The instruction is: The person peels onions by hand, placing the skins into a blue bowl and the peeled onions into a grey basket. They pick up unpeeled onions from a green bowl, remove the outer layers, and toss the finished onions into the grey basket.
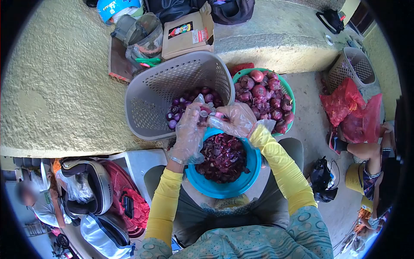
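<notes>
My left hand, in a clear plastic glove, is closed around a red onion above the near side of the grey basket. My right hand, gloved the same way, grips a small knife with a pink handle against that onion; its blade is mostly hidden. Below both hands a blue basin holds dark onion skins. Peeled purple onions lie in the grey plastic basket. On the right, a green basket is heaped with unpeeled red onions.
A cardboard box and a tray with green- and pink-handled tools stand on the ledge. Red mesh sacks and another basket are at right. Helmets sit at left. Other people are at both edges.
</notes>
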Motion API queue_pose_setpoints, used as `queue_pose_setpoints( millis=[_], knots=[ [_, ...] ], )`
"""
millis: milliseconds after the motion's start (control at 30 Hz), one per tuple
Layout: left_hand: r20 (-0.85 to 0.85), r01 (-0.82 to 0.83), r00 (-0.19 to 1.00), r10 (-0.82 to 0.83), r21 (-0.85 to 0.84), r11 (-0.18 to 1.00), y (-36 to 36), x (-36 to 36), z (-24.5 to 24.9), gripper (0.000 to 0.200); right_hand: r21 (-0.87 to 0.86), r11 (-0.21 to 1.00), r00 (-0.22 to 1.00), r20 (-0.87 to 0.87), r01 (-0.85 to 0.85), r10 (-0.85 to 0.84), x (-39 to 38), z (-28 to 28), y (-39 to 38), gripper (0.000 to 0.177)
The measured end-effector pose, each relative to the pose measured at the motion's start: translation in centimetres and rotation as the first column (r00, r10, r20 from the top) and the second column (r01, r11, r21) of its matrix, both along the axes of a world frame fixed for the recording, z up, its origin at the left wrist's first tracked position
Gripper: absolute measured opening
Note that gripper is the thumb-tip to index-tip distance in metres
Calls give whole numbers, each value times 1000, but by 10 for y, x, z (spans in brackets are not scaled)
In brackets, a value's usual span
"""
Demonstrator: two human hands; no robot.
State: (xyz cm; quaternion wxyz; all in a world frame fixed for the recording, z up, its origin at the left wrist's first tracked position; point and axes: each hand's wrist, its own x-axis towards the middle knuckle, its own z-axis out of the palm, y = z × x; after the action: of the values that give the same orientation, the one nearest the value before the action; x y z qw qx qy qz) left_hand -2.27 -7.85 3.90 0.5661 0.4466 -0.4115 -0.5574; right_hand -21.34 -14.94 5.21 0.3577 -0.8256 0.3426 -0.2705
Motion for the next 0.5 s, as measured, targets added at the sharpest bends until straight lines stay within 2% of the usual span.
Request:
queue_pose_setpoints(
  millis=[33,67,100,167,333,500],
  knots=[
    [163,-6,987,11,-35,999,0,0,2,36,-95,995,999,32,5,-2,0,-1,0,40],
    [321,-5,947,28,-72,997,0,-1,4,35,-96,995,1000,31,6,-4,-1,-1,-1,40],
    [322,-4,946,27,-72,997,0,-2,3,35,-122,992,1000,17,3,-1,-1,-2,-1,40],
    [-21,-9,1000,10,18,1000,0,-3,0,34,-149,989,1000,5,-2,3,-1,-2,-2,40],
    [-41,16,999,-13,62,998,1,-1,-9,34,-319,941,989,-129,-111,73,-4,-6,-5,44],
    [-70,-4,998,12,105,994,-1,1,-6,33,-369,906,969,-201,-208,140,-2,-4,3,47]
  ],
)
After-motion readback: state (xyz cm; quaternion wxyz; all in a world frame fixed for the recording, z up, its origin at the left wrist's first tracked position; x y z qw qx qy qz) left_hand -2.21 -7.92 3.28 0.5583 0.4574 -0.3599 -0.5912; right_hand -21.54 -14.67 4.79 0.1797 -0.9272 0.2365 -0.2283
